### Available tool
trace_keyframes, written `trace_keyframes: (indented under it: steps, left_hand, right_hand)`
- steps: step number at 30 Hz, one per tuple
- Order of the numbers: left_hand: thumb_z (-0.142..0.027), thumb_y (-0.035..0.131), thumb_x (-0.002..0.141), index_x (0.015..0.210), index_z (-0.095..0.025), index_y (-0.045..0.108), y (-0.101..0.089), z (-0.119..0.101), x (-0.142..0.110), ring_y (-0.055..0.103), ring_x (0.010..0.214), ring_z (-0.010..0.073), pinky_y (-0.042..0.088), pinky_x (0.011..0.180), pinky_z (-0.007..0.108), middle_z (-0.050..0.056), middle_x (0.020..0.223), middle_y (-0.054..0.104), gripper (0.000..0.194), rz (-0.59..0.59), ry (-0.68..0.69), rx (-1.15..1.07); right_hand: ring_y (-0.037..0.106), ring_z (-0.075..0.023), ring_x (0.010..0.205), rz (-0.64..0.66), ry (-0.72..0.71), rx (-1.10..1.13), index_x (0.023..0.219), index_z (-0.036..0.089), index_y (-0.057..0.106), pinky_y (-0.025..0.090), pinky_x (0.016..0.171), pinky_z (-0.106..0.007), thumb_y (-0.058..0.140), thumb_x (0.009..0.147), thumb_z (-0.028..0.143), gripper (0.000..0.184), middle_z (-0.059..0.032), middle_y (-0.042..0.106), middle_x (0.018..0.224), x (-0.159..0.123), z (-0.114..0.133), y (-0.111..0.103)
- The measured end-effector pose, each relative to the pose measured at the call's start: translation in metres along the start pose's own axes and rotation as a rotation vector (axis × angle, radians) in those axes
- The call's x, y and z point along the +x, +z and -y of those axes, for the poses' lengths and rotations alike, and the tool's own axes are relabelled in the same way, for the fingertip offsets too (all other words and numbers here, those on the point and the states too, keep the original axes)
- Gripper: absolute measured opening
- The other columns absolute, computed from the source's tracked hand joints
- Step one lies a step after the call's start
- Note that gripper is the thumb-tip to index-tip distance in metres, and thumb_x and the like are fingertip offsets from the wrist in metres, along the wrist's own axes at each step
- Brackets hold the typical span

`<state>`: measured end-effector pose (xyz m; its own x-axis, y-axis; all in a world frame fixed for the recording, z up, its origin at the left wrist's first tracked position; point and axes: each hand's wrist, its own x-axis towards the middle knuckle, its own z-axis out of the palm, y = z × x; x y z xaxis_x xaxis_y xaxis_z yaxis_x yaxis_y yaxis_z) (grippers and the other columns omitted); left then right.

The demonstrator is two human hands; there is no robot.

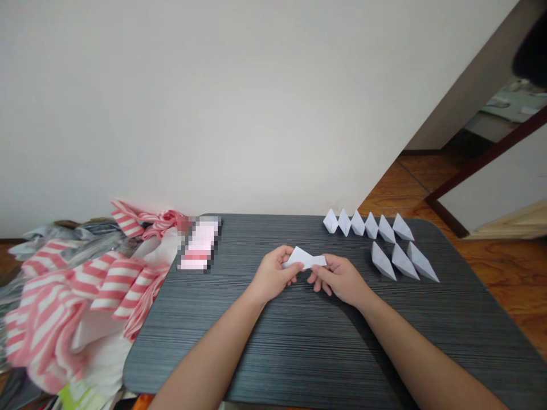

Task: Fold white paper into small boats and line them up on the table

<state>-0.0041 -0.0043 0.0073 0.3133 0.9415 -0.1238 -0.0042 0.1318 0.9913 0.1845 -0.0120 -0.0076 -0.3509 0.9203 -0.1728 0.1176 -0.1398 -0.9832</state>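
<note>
ok so my left hand (pixel 273 274) and right hand (pixel 339 279) are both pinched on a small folded paper (pixel 304 258) mid-desk (pixel 273 347), with finished paper boats (pixel 387 245) lined up far right

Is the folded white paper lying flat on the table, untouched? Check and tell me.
No: the folded white paper is pinched between the left hand and right hand, above the dark table.
</note>
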Motion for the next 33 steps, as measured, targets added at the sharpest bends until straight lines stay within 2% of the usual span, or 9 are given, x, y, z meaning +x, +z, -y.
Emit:
trace_keyframes:
  steps: [7, 20, 33]
  left_hand:
    - [-0.031, 0.063, 0.075, 0.093, -0.014, 0.053, 0.0011, 0.0024, 0.0006, 0.049, 0.047, 0.0057, 0.036, 0.04, 0.015, -0.002, 0.065, 0.057, 0.026, 0.006, 0.002, -0.008]
    - [-0.031, 0.062, 0.076, 0.096, -0.015, 0.054, 0.0041, 0.0078, 0.0009, 0.051, 0.05, 0.0064, 0.036, 0.041, 0.015, 0.0, 0.072, 0.058, 0.027, 0.034, 0.02, 0.076]
    - [-0.033, 0.062, 0.075, 0.093, -0.015, 0.054, 0.0044, 0.0056, -0.0012, 0.05, 0.05, 0.0062, 0.037, 0.042, 0.016, 0.0, 0.069, 0.058, 0.026, 0.024, 0.029, 0.103]
  right_hand:
    - [0.057, -0.0092, 0.046, 0.016, 0.008, 0.027, 0.081, 0.014, 0.054, 0.035, 0.032, -0.017, 0.056, 0.084, 0.034, 0.021, -0.0049, 0.067, 0.072, -0.0001, 0.0044, 0.0032]
    - [0.057, -0.0096, 0.047, 0.0, -0.023, -0.045, 0.077, 0.015, 0.052, 0.037, 0.033, -0.017, 0.056, 0.084, 0.034, 0.02, -0.0033, 0.065, 0.066, 0.0008, 0.003, 0.0039]
    - [0.058, -0.0101, 0.048, 0.007, -0.023, -0.042, 0.077, 0.015, 0.054, 0.037, 0.034, -0.018, 0.056, 0.083, 0.035, 0.021, -0.004, 0.066, 0.068, 0.001, 0.0037, 0.0057]
